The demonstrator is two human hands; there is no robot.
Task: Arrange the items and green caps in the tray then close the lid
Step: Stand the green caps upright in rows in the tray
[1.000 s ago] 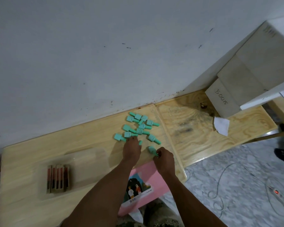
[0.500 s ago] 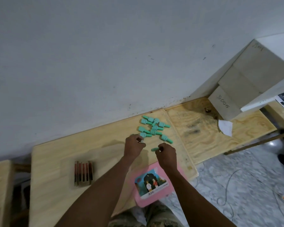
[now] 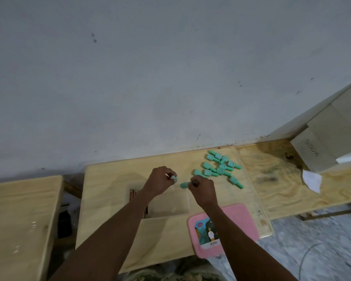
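Faintly, handwriting on the grey cardboard box (image 3: pixel 312 157) at the wooden bench's (image 3: pixel 109 179) back-right corner stays unreadable; left hand (image 3: pixel 160 182) and right hand (image 3: pixel 202 189) each pinch a green plastic cap (image 3: pixel 183 185).

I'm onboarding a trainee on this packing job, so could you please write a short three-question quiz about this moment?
1. True or false: the pink lid is already closed on the clear tray.
2. What does the right hand hold? A) a green cap B) a paper scrap C) nothing
3. Fill in: the pile of loose green caps lies to the ___ of both hands.

Key: 1 false, the lid lies on the table beside the tray; 2 A, and the left hand pinches one too; 3 right.
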